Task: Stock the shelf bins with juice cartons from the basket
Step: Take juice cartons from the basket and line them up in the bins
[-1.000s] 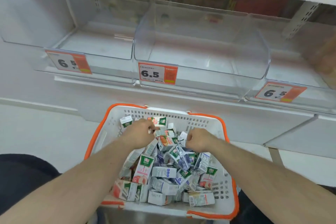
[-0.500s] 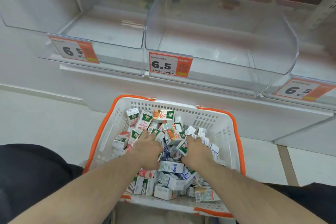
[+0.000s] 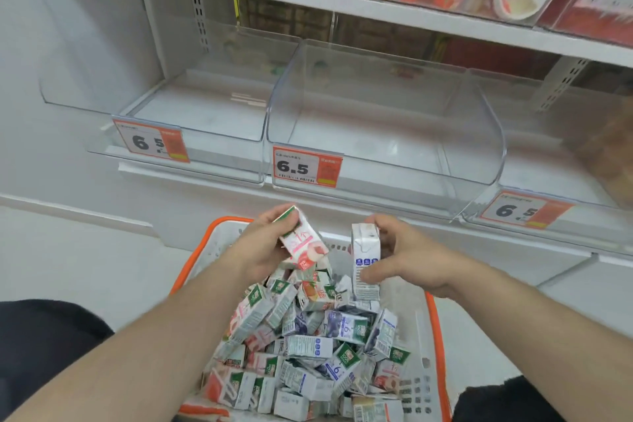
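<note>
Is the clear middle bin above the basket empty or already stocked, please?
Empty. Through the middle bin's clear walls only bare white shelf shows; no carton lies inside.

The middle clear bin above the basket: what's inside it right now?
No cartons show inside the middle bin: only its bare white floor shows through the clear walls. The price tag covers a strip of the front left. Both hands hold cartons over the basket.
</note>
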`<state>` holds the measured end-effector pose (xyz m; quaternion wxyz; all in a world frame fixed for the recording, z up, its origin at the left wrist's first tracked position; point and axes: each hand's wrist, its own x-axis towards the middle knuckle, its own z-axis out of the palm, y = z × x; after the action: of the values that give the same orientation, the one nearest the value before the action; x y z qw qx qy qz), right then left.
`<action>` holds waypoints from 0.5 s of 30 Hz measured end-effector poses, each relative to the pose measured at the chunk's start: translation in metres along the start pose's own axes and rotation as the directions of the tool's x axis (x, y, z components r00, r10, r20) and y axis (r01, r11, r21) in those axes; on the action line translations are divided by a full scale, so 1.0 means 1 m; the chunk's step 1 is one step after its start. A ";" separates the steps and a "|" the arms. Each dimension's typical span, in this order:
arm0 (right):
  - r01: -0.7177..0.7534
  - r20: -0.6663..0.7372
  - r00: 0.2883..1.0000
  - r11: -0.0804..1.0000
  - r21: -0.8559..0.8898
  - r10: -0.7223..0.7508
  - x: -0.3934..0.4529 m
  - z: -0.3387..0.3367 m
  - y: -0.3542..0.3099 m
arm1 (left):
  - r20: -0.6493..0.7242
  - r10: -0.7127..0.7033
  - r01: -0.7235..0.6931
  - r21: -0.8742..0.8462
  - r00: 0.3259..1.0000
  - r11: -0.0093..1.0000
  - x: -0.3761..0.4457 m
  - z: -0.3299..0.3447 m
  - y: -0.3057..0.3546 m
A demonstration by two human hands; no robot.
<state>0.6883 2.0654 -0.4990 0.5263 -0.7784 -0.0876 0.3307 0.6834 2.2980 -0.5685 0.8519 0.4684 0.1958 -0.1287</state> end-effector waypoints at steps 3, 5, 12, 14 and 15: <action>0.126 0.024 0.992 0.991 0.046 -0.127 -0.009 -0.016 -0.018 | 0.067 -0.112 0.122 -0.158 0.991 0.980 -0.004 0.017 0.017; 0.173 0.030 0.984 0.984 0.041 -0.175 -0.012 -0.024 -0.024 | 0.073 -0.147 0.156 -0.135 0.986 0.979 -0.008 0.027 0.023; 0.281 0.102 0.957 0.955 -0.094 -0.271 -0.027 -0.059 -0.038 | 0.264 0.073 -0.257 0.776 0.962 0.576 -0.014 0.074 0.024; 0.306 0.110 0.948 0.950 -0.064 -0.298 -0.031 -0.070 -0.040 | 0.467 0.032 -0.440 0.807 0.884 0.394 -0.018 0.093 0.025; 0.313 0.105 0.946 0.949 -0.045 -0.307 -0.032 -0.075 -0.041 | 0.539 -0.003 -0.502 0.787 0.842 0.359 -0.021 0.102 0.025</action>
<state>0.7176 2.0101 -0.4325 0.5427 -0.7539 -0.2443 0.2782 0.6964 2.2256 -0.4914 0.4848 0.8346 -0.1869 -0.1827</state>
